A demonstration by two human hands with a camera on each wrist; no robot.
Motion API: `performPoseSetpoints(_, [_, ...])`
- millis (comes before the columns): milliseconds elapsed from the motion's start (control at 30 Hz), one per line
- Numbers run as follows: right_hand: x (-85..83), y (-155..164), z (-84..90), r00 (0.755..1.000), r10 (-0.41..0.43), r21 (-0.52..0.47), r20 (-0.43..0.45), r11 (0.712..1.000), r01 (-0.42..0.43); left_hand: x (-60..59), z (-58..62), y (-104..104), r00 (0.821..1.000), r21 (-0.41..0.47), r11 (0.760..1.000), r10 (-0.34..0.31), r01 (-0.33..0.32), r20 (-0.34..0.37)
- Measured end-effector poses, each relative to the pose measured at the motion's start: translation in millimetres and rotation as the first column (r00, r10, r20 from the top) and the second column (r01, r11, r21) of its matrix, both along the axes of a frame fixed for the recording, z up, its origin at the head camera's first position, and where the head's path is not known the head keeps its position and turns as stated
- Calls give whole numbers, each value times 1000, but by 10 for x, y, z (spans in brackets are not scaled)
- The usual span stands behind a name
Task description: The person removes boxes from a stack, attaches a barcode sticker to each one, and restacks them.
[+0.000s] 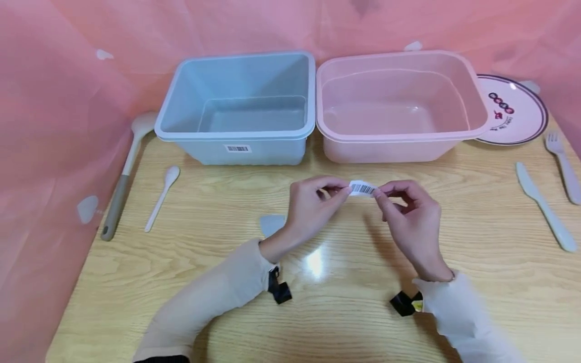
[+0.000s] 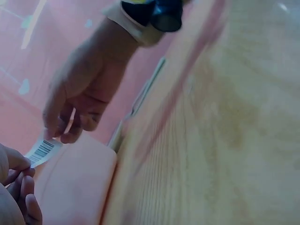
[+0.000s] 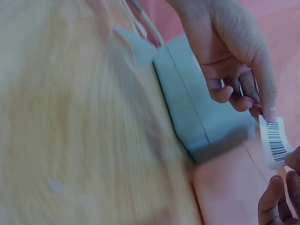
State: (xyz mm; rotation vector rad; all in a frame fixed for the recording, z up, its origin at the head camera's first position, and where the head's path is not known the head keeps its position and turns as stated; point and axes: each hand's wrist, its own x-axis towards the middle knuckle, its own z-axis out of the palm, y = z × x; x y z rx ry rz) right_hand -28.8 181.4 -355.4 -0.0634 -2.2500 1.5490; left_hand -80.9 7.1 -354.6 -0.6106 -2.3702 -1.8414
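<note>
A small white barcode sticker (image 1: pixel 362 189) is stretched between both hands in front of the pink basin (image 1: pixel 390 151). My left hand (image 1: pixel 313 204) pinches its left end between thumb and fingers. At the other end my right hand (image 1: pixel 413 222) pinches it the same way. The left wrist view shows the barcode label (image 2: pixel 42 150) bowed slightly between the fingertips. In the right wrist view the barcode sticker (image 3: pixel 275 143) curves too, its printed side showing. Left of the pink basin, the blue basin (image 1: pixel 249 151) carries a barcode label (image 1: pixel 238 148) on its front wall.
A ladle (image 1: pixel 122 186) and a small spoon (image 1: pixel 162 199) lie at the left. A plate (image 1: pixel 517 121), a table knife (image 1: pixel 544 206) and a fork (image 1: pixel 563 166) lie at the right. Partly under the left forearm is a flat grey-blue piece (image 1: pixel 271 224). Pink cloth (image 1: pixel 254 25) hangs behind.
</note>
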Motion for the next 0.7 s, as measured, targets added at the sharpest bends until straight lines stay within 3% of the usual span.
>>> performPoseSetpoints(267, [-181,256,-12,991,-133,139,26,982,128,-195,-61,353,996,-96,993,60,-67,-71])
performPoseSetpoints(500, [-397,434,-78,982,-179,155,60,974,168,-360,-166,659,986,-97,981,166,-166,-12])
performPoseSetpoints(700, [-542,515,-134,967,-239,159,92,962,222,-440,-248,831,968,-132,959,248,-249,-27])
